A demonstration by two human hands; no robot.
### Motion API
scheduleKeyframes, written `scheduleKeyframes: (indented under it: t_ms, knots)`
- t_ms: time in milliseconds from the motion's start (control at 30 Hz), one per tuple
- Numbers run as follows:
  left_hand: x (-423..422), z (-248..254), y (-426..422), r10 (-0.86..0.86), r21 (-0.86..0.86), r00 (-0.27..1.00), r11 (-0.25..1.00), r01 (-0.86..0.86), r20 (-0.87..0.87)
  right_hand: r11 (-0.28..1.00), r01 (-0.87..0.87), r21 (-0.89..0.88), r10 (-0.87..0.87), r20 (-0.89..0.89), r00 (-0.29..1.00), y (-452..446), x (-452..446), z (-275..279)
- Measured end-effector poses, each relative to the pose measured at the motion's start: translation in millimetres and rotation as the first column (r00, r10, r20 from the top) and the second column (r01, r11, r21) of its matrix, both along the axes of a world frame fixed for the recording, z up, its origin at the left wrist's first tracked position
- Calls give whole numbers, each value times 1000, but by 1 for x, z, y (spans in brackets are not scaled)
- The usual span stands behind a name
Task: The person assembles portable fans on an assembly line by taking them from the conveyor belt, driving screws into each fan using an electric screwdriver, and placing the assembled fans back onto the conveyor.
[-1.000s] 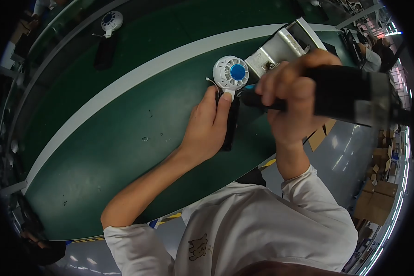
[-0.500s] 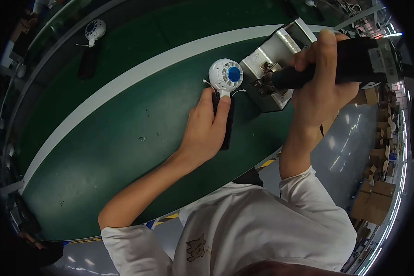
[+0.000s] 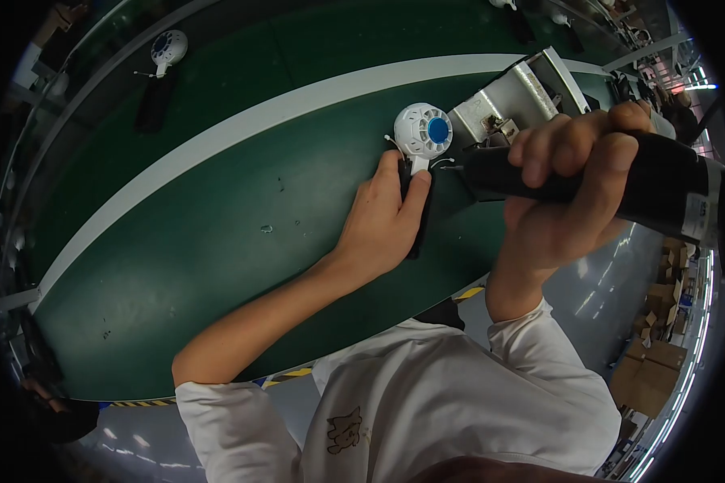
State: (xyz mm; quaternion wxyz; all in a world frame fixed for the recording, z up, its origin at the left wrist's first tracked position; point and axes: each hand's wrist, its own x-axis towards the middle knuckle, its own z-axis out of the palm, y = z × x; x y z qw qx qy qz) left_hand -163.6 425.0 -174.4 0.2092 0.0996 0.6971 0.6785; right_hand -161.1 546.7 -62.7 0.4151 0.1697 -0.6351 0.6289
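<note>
My left hand (image 3: 383, 211) is closed on the black lower part of a fan-like unit. Its white, round, vented head (image 3: 417, 129) carries a blue disc and faces up, and thin white wires with small plugs stick out at both sides of the neck. In my right hand (image 3: 568, 181) is a black electric screwdriver (image 3: 507, 173), my fingers wrapped round its body. Its thin bit points left and ends close to the unit's neck; whether it touches anything I cannot tell. Just beyond the screwdriver stands a silver metal box-shaped device (image 3: 511, 97), partly hidden by it and my hand.
A green work surface (image 3: 217, 274) lies under my hands, with a white strip (image 3: 242, 117) along its far side. Past the strip is another unit with a white head (image 3: 169, 48), on green. Small bits lie on the surface. Cardboard boxes (image 3: 652, 374) stand on the right.
My right hand has brought the screwdriver away from the metal device and down, its bit now near the unit's neck. The view has shifted slightly; my left hand keeps its hold.
</note>
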Motion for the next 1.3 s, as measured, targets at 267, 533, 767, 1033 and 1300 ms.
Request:
scheduleKeyframes:
  t_ms: [267, 533, 767, 1033, 1300]
  knots:
    - [-1, -4, 2, 2, 23, 999, 1000, -1, -37, 996, -81, 43, 79, 46, 996, -8, -10, -17]
    - [-3, 5, 0, 3, -30, 999, 1000, -5, -45, 1000, 10, -23, -5, 198, 980, -21, -20, -30]
    - [-4, 0, 1, 15, -102, 987, 994, -32, -157, 995, -51, -88, 71, 249, 966, -17, -20, -36]
    - [-6, 29, -35, -97, -142, 988, 987, 79, -120, 995, -95, 38, 93, 51, 994, -25, 5, 5]
    - [-121, 32, -83, 354, -40, 929, 932, -359, -107, 982, -178, -68, 191, 350, 917, -12, 2, -25]
